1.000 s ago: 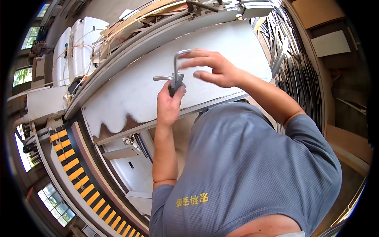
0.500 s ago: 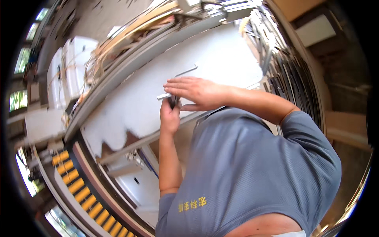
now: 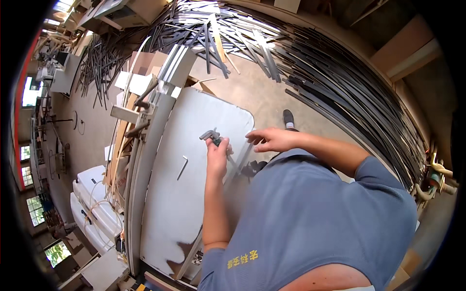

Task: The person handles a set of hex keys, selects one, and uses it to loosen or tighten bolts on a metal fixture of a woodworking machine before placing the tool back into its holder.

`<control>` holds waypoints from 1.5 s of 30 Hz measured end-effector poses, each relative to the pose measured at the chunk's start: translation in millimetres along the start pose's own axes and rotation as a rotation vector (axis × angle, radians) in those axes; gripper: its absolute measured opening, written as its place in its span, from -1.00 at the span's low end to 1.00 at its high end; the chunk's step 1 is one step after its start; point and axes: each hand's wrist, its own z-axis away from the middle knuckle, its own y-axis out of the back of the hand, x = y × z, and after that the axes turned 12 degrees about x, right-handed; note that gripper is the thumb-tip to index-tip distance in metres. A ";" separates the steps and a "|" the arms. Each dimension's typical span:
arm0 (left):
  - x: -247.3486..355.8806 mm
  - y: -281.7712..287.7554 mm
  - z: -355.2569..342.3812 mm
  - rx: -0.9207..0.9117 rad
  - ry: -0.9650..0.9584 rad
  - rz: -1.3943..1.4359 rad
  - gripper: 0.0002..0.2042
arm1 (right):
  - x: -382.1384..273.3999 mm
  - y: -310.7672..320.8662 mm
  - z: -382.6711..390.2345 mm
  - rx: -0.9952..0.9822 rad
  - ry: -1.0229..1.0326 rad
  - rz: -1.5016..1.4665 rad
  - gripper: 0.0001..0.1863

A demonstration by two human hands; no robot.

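My left hand is closed around a small grey metal tool with a hooked head and a dark lower part; its exact kind is unclear. The tool is above the pale worn tabletop. Off to the right, my right hand hangs near the table's edge, holding nothing, with its fingers apart. On the tabletop, left of my left hand, lies an L-shaped hex key, touched by neither hand.
A grey rail runs along the table's far-left side, with wood strips beside it. Dark strips lie heaped on the floor to the right. White cabinets stand at left. My shoe shows beyond the right hand.
My right hand has come away from the tool and moved right, its fingers now parted. My left hand still holds the tool. The view has turned, showing more floor and strips.
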 end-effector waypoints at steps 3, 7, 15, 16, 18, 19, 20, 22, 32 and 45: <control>29.1 -97.5 -18.8 -0.022 -0.032 0.157 -0.67 | 13.4 30.4 -10.3 0.109 0.048 -0.449 -0.25; 63.1 -228.7 -36.1 -0.191 -0.296 0.114 -0.45 | 39.3 134.1 -32.3 0.364 -0.046 -0.510 -0.56; 226.8 -297.0 -65.9 -0.569 -0.544 0.297 -0.88 | 64.6 328.5 -65.2 0.531 -0.139 -0.623 -0.80; 262.8 -289.9 -61.1 -0.610 -0.639 0.364 -0.87 | 74.1 346.3 -81.1 0.489 -0.104 -0.546 -0.78; 324.3 -291.3 -75.1 -0.814 -0.890 0.521 -0.90 | 75.9 365.2 -124.6 0.444 -0.157 -0.566 -0.76; 353.0 -298.3 -90.0 -0.964 -0.986 0.617 -0.86 | 72.9 378.9 -142.8 0.449 -0.167 -0.553 -0.76; 377.8 -301.1 -98.8 -1.055 -0.915 0.617 -0.80 | 71.2 390.0 -163.7 0.442 -0.201 -0.575 -0.76; 409.5 -296.7 -123.4 -1.126 -0.907 0.667 -0.79 | 57.7 404.4 -207.3 0.406 -0.229 -0.551 -0.75; 550.1 -258.3 -335.5 -1.094 -1.012 0.997 -0.77 | -7.0 506.9 -423.6 0.511 -0.245 -0.440 -0.76; 714.9 -176.6 -581.4 -0.670 -1.036 0.821 -0.74 | -98.4 551.2 -861.8 0.192 -0.269 -0.338 -0.74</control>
